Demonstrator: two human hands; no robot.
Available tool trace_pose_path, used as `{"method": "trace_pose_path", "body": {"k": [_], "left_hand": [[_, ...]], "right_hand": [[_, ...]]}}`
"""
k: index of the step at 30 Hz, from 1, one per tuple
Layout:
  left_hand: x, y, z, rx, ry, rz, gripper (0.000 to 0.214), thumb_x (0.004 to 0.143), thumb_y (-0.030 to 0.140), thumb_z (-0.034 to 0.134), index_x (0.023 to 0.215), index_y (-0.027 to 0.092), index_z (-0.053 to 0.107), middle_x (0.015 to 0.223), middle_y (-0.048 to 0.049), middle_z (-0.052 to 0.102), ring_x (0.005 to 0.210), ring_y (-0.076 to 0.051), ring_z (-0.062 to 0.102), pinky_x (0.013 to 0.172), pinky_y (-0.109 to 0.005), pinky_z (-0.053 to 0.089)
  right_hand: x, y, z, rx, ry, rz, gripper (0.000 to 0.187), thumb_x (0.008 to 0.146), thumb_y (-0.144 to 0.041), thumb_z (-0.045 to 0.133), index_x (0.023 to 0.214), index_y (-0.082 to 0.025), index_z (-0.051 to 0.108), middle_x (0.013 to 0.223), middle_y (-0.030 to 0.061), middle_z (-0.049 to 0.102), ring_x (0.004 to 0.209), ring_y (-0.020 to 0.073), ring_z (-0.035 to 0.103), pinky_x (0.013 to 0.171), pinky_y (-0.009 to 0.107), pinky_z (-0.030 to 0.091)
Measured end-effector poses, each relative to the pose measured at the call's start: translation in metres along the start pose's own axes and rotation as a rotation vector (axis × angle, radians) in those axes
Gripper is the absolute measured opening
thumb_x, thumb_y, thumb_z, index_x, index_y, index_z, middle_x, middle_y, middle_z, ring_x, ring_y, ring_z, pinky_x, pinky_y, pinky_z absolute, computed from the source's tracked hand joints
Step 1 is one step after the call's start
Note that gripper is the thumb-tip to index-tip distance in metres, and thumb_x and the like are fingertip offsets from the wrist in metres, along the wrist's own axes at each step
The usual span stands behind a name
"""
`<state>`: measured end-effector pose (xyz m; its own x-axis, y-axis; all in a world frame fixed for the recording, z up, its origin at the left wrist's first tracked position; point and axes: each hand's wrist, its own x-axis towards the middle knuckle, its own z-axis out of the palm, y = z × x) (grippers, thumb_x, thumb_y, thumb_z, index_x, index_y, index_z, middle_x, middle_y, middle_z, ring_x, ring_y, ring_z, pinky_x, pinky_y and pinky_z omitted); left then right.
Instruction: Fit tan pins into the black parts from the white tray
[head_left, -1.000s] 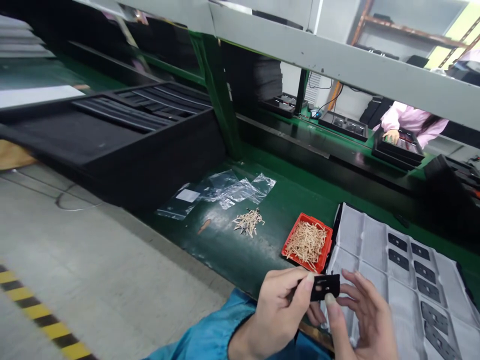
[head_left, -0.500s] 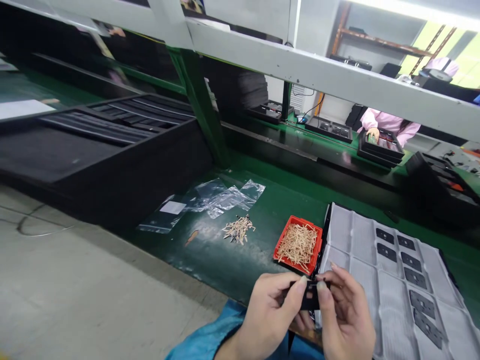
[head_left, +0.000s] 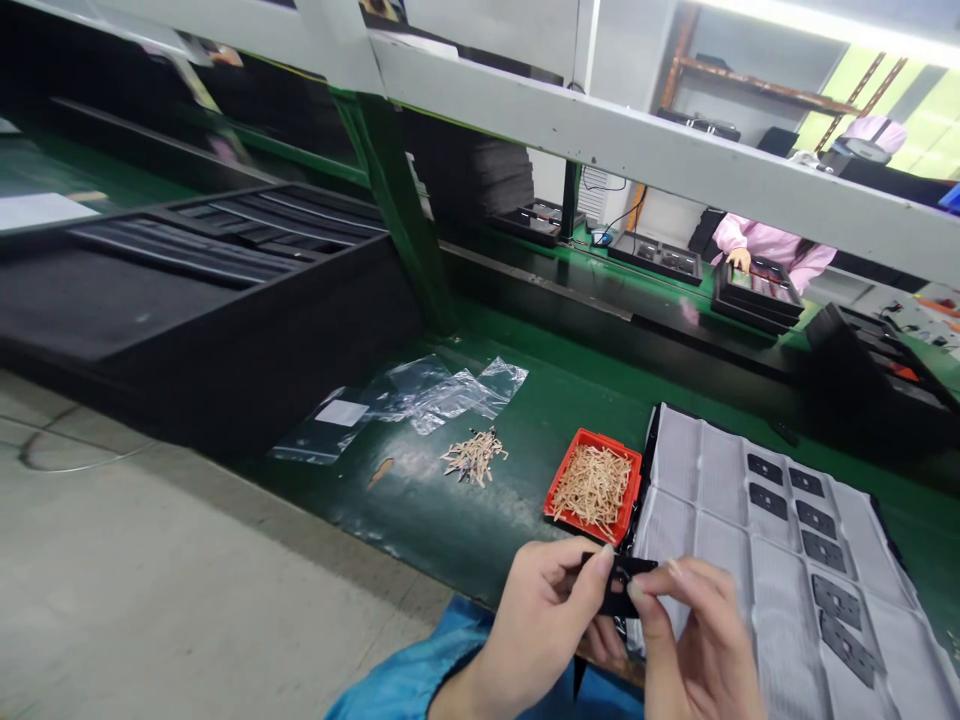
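Note:
My left hand [head_left: 536,625] is closed on the left end of a small flat black plate [head_left: 616,600], with its thumb along the front face. A little square window shows in the plate. Over the plate's right end, the thumb and forefinger of my right hand [head_left: 697,640] are pinched together. Whatever is between those fingertips is too small to make out. Just beyond the hands stands a red tray [head_left: 636,490] filled with thin tan strips [head_left: 592,488]. To the right lies a grey-white sectioned sheet [head_left: 720,550] carrying several dark plates [head_left: 836,600].
A loose pile of tan strips [head_left: 475,457] and clear plastic bags [head_left: 427,395] lie on the green bench [head_left: 420,500]. A large black foam-like box [head_left: 300,330] stands at left. Across the bench, a co-worker's pink sleeve [head_left: 739,235] is beside stacked black trays [head_left: 757,295].
My right forefinger has come round to the front of the plate and now meets the thumb there. My left hand keeps its hold. The co-worker's hand has shifted slightly.

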<state>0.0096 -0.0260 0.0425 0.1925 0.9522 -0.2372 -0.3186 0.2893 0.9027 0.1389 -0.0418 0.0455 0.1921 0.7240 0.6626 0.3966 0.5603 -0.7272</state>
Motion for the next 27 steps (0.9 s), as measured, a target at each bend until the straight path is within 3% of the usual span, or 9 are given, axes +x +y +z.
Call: {"method": "trace_pose_path", "body": {"k": [4,8,11,16,21,27], "left_hand": [[0.001,0.0,-0.002,-0.02,0.016,0.069,0.065,0.087,0.075,0.068,0.079,0.011,0.069,0.049,-0.0054,0.068,0.041,-0.016,0.071,0.042,-0.017,0.057],[0.001,0.0,-0.004,-0.033,0.011,0.113,0.063,0.091,0.071,0.066,0.083,0.009,0.072,0.05,-0.0074,0.07,0.042,-0.017,0.071,0.044,-0.017,0.058],[0.001,0.001,-0.004,-0.024,0.026,0.126,0.063,0.091,0.071,0.066,0.079,0.01,0.071,0.05,-0.0069,0.07,0.042,-0.018,0.071,0.043,-0.018,0.059],[-0.002,0.005,-0.005,0.025,0.0,0.162,0.058,0.092,0.068,0.067,0.081,0.011,0.074,0.054,-0.0049,0.069,0.043,-0.019,0.072,0.045,-0.02,0.061],[-0.006,0.001,-0.008,0.073,-0.006,0.2,0.052,0.098,0.06,0.064,0.085,0.011,0.078,0.06,-0.0069,0.072,0.046,-0.02,0.074,0.045,-0.021,0.061],[-0.005,-0.001,-0.008,0.071,-0.041,0.132,0.061,0.094,0.07,0.062,0.083,0.012,0.074,0.05,-0.0042,0.066,0.041,-0.019,0.071,0.043,-0.021,0.058]], "right_hand": [[-0.006,-0.004,0.009,0.018,0.097,0.124,0.034,0.094,-0.008,0.066,0.121,-0.027,0.068,0.086,0.0021,0.072,0.085,0.0187,0.067,0.077,0.033,0.055],[-0.011,-0.001,0.009,-0.027,0.106,0.284,0.022,0.095,-0.022,0.07,0.117,-0.023,0.069,0.114,0.0079,0.071,0.101,0.0194,0.067,0.086,0.033,0.055],[-0.012,0.001,0.007,-0.004,0.061,0.391,0.027,0.096,-0.035,0.072,0.12,-0.025,0.069,0.125,0.0078,0.067,0.104,0.0173,0.066,0.087,0.029,0.055],[-0.009,0.0,0.012,0.153,-0.013,0.558,0.037,0.092,-0.045,0.075,0.124,-0.028,0.067,0.111,0.0033,0.068,0.105,0.0155,0.066,0.093,0.025,0.056],[-0.006,-0.001,0.018,0.233,0.013,0.679,0.035,0.09,-0.045,0.078,0.118,-0.025,0.068,0.093,0.001,0.067,0.083,0.0129,0.068,0.081,0.023,0.059],[-0.003,0.004,0.011,0.25,0.036,0.734,0.039,0.086,-0.045,0.082,0.115,-0.022,0.07,0.092,0.0025,0.069,0.082,0.0143,0.07,0.079,0.023,0.061]]}}
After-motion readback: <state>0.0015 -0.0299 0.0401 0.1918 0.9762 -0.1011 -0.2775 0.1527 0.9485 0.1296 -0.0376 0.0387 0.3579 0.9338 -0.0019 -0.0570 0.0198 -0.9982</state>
